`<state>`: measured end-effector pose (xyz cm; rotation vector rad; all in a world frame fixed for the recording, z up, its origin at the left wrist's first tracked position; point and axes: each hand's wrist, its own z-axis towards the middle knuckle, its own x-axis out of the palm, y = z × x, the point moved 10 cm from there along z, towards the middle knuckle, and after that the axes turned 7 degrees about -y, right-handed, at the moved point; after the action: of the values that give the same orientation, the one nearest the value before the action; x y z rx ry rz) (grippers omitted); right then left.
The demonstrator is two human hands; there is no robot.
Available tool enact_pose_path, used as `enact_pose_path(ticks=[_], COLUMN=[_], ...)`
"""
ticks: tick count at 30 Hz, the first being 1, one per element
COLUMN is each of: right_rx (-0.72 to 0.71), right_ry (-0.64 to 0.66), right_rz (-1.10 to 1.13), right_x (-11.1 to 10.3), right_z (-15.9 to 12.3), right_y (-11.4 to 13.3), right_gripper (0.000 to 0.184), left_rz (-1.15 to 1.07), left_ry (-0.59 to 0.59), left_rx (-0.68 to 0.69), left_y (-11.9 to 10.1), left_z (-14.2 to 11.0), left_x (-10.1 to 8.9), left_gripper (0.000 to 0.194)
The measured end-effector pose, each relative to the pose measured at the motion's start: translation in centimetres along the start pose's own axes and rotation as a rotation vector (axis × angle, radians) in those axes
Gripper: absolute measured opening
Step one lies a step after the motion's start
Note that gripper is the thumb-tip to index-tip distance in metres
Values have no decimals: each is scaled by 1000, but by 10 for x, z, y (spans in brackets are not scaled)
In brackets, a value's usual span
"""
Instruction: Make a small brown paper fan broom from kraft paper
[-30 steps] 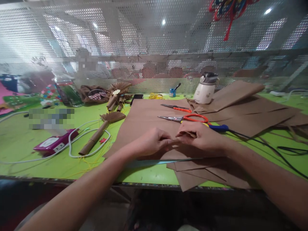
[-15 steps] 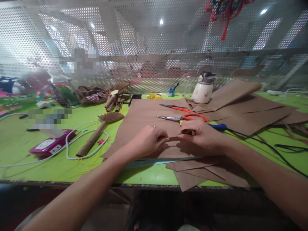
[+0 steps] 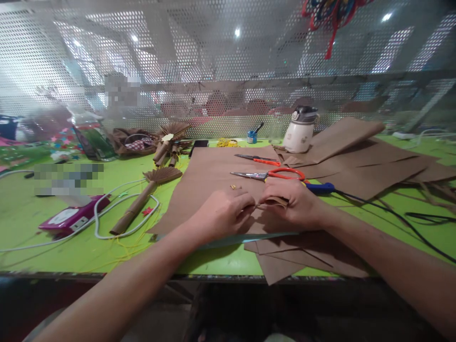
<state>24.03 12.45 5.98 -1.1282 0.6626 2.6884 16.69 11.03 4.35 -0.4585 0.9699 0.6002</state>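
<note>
Over a large sheet of brown paper point(image 3: 206, 166), my two hands almost meet. My right hand point(image 3: 299, 204) is closed around a small folded or rolled piece of brown paper point(image 3: 277, 202). The fingertips of my left hand point(image 3: 226, 211) pinch together at the near end of that piece; its exact edge there is hidden. Just beyond the right hand lie scissors with orange-red handles point(image 3: 249, 175), and farther back a second orange-handled cutting tool point(image 3: 256, 158). A blue-handled tool with a black cord point(image 3: 320, 188) rests beside the right wrist.
Brown paper sheets point(image 3: 363, 166) spread at the right, and cut pieces point(image 3: 281, 266) overhang the front edge. At the left are a pleated paper fan with a rolled handle point(image 3: 133, 211), a purple power strip point(image 3: 73, 216) and a white cable. A white flask point(image 3: 299, 135) stands behind.
My left hand has turned and shifted slightly right, closer to the right hand. The gap between them has narrowed, and the folded paper shows more openly in the right hand.
</note>
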Motion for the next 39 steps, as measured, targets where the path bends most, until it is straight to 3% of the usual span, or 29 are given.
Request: enact_pose_path(ticks=[15, 25, 39], right_rx=[-161, -133, -165], right_ry=[-48, -34, -108], right_rz=[-137, -73, -78], right_x=[-13, -16, -30], right_z=[1, 0, -2], right_y=[18, 2, 1], right_gripper=[14, 9, 7], left_rz=[156, 183, 291], left_ry=[-120, -116, -302], left_rx=[202, 143, 220], left_y=[-17, -1, -14], left_z=[-2, -8, -6], left_x=[-15, -9, -36], left_gripper=[18, 8, 25])
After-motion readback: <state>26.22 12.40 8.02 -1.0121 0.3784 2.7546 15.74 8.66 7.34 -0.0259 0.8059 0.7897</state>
